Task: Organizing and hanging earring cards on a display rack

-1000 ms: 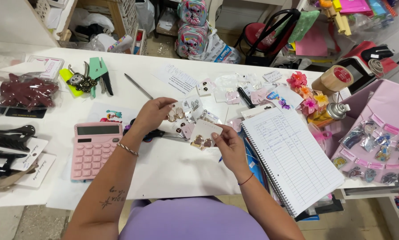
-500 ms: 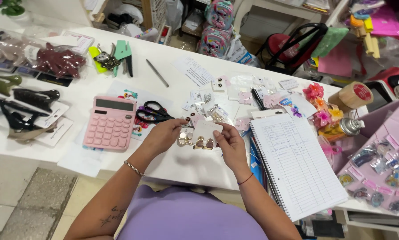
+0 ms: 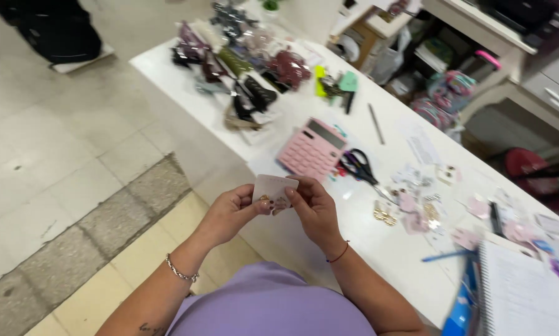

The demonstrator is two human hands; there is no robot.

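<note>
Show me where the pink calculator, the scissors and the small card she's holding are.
pink calculator (image 3: 310, 149), head view, on its keypad.
scissors (image 3: 358, 167), head view, on the black handles.
small card (image 3: 273, 186), head view, on its upper blank part, between both hands.

We see a pale pink card (image 3: 274, 186), pink calculator (image 3: 311, 149), black-handled scissors (image 3: 358, 167), white table (image 3: 379, 242), lilac top (image 3: 273, 305).
</note>
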